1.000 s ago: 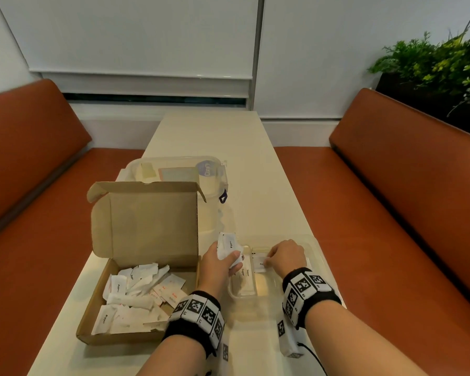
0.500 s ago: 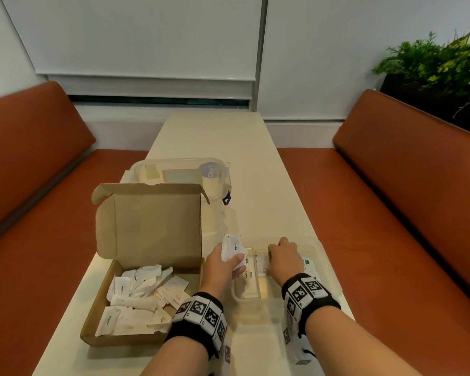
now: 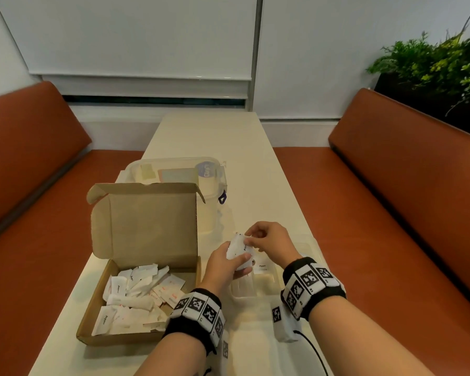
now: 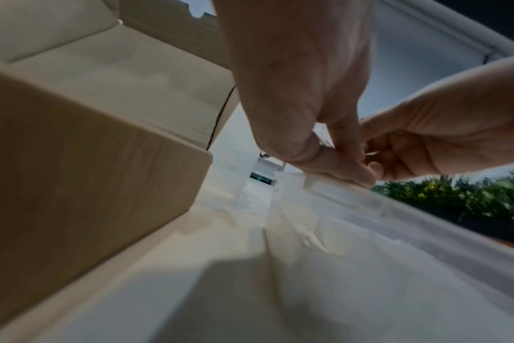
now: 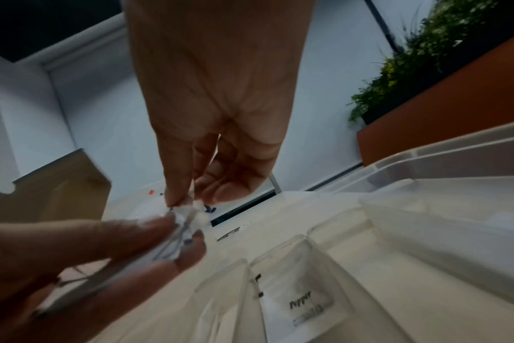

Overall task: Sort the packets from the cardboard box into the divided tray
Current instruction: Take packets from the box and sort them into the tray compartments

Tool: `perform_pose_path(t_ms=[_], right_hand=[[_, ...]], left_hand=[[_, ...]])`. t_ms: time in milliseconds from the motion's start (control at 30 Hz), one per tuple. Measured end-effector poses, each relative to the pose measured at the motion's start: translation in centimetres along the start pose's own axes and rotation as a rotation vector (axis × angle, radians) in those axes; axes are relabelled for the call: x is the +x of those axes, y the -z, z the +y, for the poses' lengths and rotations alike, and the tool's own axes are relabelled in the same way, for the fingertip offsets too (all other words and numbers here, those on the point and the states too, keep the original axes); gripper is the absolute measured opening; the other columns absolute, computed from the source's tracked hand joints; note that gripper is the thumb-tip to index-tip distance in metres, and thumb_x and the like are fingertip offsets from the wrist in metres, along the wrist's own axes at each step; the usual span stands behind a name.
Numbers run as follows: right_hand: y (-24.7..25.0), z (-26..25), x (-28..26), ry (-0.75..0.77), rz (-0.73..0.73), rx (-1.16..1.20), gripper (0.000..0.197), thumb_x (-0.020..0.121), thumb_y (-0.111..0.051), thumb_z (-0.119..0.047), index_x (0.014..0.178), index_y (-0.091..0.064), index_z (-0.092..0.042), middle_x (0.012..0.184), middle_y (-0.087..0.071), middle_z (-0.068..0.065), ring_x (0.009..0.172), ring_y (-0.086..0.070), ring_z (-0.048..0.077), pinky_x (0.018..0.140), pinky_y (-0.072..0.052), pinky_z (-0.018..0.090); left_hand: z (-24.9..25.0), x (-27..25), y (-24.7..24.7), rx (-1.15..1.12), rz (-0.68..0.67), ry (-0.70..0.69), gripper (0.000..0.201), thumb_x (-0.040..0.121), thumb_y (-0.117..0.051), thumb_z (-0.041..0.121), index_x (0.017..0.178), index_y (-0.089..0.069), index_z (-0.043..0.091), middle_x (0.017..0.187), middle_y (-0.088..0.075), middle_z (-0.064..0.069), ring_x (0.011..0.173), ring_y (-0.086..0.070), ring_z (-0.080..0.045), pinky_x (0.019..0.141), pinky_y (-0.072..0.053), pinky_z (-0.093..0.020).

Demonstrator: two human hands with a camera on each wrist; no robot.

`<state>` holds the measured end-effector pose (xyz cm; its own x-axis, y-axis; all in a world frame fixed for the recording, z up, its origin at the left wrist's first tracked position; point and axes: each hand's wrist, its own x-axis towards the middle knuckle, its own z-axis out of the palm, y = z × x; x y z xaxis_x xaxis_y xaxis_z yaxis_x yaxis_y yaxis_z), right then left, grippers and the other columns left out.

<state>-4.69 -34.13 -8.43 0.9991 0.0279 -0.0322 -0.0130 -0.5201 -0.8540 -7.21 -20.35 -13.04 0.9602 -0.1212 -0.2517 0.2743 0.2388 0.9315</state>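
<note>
Change: right hand (image 3: 271, 240) up off the tray (image 3: 316, 249), where it lay a second ago, now at the bunch of packets (image 3: 239, 252) held by the left hand (image 3: 228, 263).
Meaning: likely a packet already set down, the next one being peeled off the bunch; sorting in mid-course, not near its end.
Left hand: curled round the bunch, thumb across the front, above the tray's near-left end.
Right hand: thumb and forefinger pinched on the bunch's top edge; other fingers loosely bent.
Hands together: touching at the bunch, over the gap between box (image 3: 147, 232) and tray.
Bunch count: cannot tell; several thin white sachets pressed together, one printed "Pepper" facing up.
Tray: clear plastic, just right of the box, split by thin walls; number of compartments not readable.
Tray contents: one "Pepper" packet (image 5: 300, 308) flat in a narrow compartment; pale shapes in the compartment left of it, too faint to count.
Box: one, lid standing open, on the table's (image 3: 228, 137) left side.
Box contents: a loose heap (image 3: 136, 299), well over a dozen by rough judgement; mostly white with black print, a few with red print near the right side.
Tub (image 3: 179, 175): one, clear with lid, behind the box.
Benches: two, orange, one each side of the table.
Plants (image 3: 432, 66): one planter, far right.
Risk: thin sachets clinging, two coming away as one.
</note>
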Motion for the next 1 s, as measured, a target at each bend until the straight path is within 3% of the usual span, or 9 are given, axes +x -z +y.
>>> perform_pose_path(t_ms=[133, 233, 367, 467, 533, 633, 767, 900, 1000], right_hand=[[0.6, 0.8, -0.5, -0.111, 0.058, 0.261, 0.007, 0.081, -0.07, -0.002, 0.084, -0.064, -0.002, 0.068, -0.063, 0.008, 0.058, -0.059, 0.014, 0.057, -0.052, 0.018], [0.6, 1.2, -1.1, -0.181, 0.095, 0.454, 0.006, 0.084, -0.066, 0.002, 0.083, -0.06, 0.0, 0.069, -0.064, 0.012, 0.058, -0.063, 0.019, 0.061, -0.057, 0.024], [0.1, 1.6, -1.9, -0.232, 0.121, 0.562, 0.007, 0.085, -0.063, 0.003, 0.082, -0.058, -0.002, 0.071, -0.066, 0.014, 0.06, -0.066, 0.02, 0.066, -0.059, 0.028], [0.1, 2.0, -2.1, -0.18, 0.126, 0.376, 0.013, 0.083, -0.067, -0.002, 0.092, -0.061, -0.009, 0.081, -0.064, 0.009, 0.069, -0.064, 0.018, 0.07, -0.056, 0.03], [0.6, 1.9, -1.8, -0.094, 0.079, 0.171, 0.026, 0.081, -0.07, -0.008, 0.105, -0.065, -0.018, 0.086, -0.064, 0.003, 0.076, -0.062, 0.016, 0.07, -0.051, 0.023], [1.2, 1.5, -1.3, -0.037, -0.006, -0.037, 0.012, 0.081, -0.071, -0.012, 0.092, -0.072, -0.017, 0.074, -0.064, -0.006, 0.068, -0.056, 0.003, 0.06, -0.04, 0.006], [1.8, 2.4, -0.8, -0.151, 0.125, -0.161, 0.007, 0.078, -0.072, -0.012, 0.073, -0.069, -0.016, 0.065, -0.062, -0.008, 0.064, -0.054, 0.006, 0.054, -0.037, 0.014], [1.5, 3.1, -0.9, -0.258, 0.056, -0.314, 0.008, 0.079, -0.071, -0.011, 0.072, -0.069, -0.015, 0.077, -0.067, -0.003, 0.066, -0.054, 0.006, 0.054, -0.038, 0.016], [0.9, 3.7, -0.9, -0.326, 0.043, -0.359, 0.014, 0.076, -0.068, -0.005, 0.068, -0.07, -0.016, 0.087, -0.071, 0.001, 0.091, -0.059, 0.017, 0.072, -0.052, 0.027]], left_hand=[[0.3, 0.0, -0.3, -0.131, 0.082, -0.028, 0.019, 0.091, -0.061, 0.007, 0.11, -0.062, 0.011, 0.109, -0.066, -0.012, 0.097, -0.068, -0.026, 0.063, -0.057, -0.022], [0.5, 0.2, -0.7, -0.171, 0.135, -0.048, 0.017, 0.092, -0.059, 0.006, 0.108, -0.061, 0.012, 0.11, -0.065, -0.012, 0.103, -0.066, -0.027, 0.065, -0.058, -0.023], [0.6, -0.1, -1.0, -0.158, 0.123, -0.058, 0.027, 0.089, -0.062, 0.002, 0.116, -0.058, 0.008, 0.111, -0.066, -0.012, 0.099, -0.067, -0.024, 0.065, -0.057, -0.022], [0.6, -0.2, -1.0, -0.12, 0.118, -0.057, 0.028, 0.089, -0.061, -0.001, 0.115, -0.056, 0.009, 0.11, -0.065, -0.012, 0.097, -0.067, -0.024, 0.064, -0.057, -0.021], [0.5, -0.4, -1.0, -0.081, 0.096, -0.054, 0.028, 0.089, -0.061, 0.0, 0.115, -0.058, 0.01, 0.11, -0.066, -0.013, 0.096, -0.067, -0.024, 0.065, -0.058, -0.022], [0.2, -0.6, -0.8, -0.066, 0.119, -0.065, 0.021, 0.089, -0.062, 0.002, 0.104, -0.06, 0.017, 0.106, -0.066, -0.009, 0.092, -0.067, -0.022, 0.064, -0.057, -0.022], [-0.7, -0.1, -0.1, -0.096, 0.243, -0.091, 0.028, 0.089, -0.062, 0.002, 0.116, -0.056, 0.009, 0.111, -0.062, -0.008, 0.089, -0.067, -0.016, 0.064, -0.057, -0.022], [-1.4, 0.2, 0.7, -0.083, 0.259, -0.077, 0.027, 0.089, -0.062, 0.002, 0.116, -0.058, 0.006, 0.11, -0.064, -0.011, 0.087, -0.067, -0.016, 0.062, -0.057, -0.022], [-1.4, 0.2, 0.8, -0.062, 0.249, -0.078, 0.019, 0.089, -0.063, 0.002, 0.105, -0.062, 0.011, 0.107, -0.064, -0.011, 0.088, -0.067, -0.018, 0.063, -0.057, -0.023]])
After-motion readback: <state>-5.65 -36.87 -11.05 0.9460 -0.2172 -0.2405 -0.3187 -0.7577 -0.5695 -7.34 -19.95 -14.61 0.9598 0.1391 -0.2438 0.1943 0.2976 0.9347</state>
